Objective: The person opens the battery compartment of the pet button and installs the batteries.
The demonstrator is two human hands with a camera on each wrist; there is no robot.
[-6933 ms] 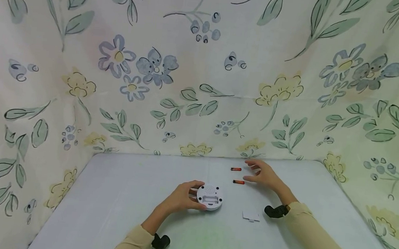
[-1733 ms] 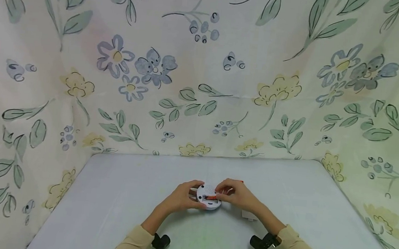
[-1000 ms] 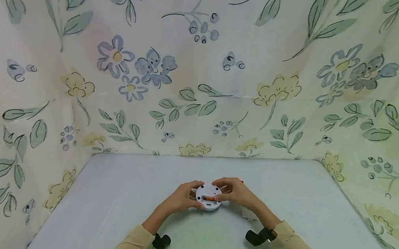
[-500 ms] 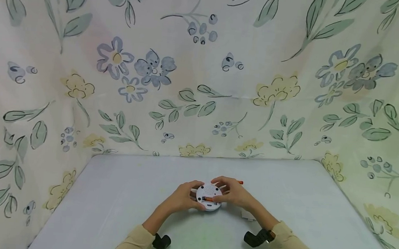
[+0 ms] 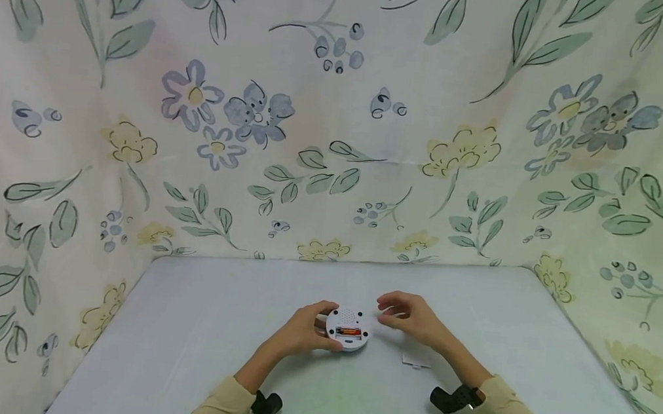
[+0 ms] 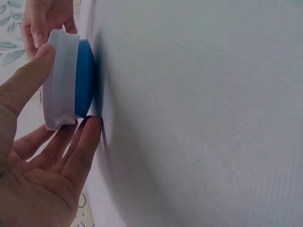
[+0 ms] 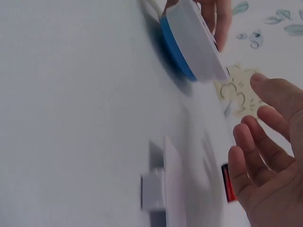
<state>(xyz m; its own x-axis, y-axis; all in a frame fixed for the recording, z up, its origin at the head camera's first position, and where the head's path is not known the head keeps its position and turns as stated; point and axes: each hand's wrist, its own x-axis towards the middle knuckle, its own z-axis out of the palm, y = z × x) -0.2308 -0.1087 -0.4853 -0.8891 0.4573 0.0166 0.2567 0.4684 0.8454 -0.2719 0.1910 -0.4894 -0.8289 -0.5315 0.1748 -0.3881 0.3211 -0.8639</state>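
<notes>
— White plastic, round, with a blue underside: is this the device (image 5: 347, 329) in the middle of the desk (image 5: 191, 326)?

— Yes. It lies flat on the desk, and its open compartment faces up. An orange battery (image 5: 349, 331) sits inside this compartment.

— What does the left hand (image 5: 303, 328) do?

— It holds the device from the left side. The left wrist view shows the thumb (image 6: 26, 78) on the white rim and the fingers (image 6: 83, 146) under the blue part, touching the desk.

— And the right hand (image 5: 411, 316)?

— It hovers just beside the device on the right, not touching it. The fingers are loose and a little bent, and I see nothing in them.

— Is there another battery?

— Yes, the right wrist view shows a second battery (image 7: 228, 183) on the desk, partly hidden under the fingers of the right hand. From the head view it is covered.

— What else lies there?

— A small white cover (image 5: 416, 359) lies flat on the desk, near the right forearm and apart from the device. Flowered cloth (image 5: 339, 115) hangs behind and at both sides.
</notes>
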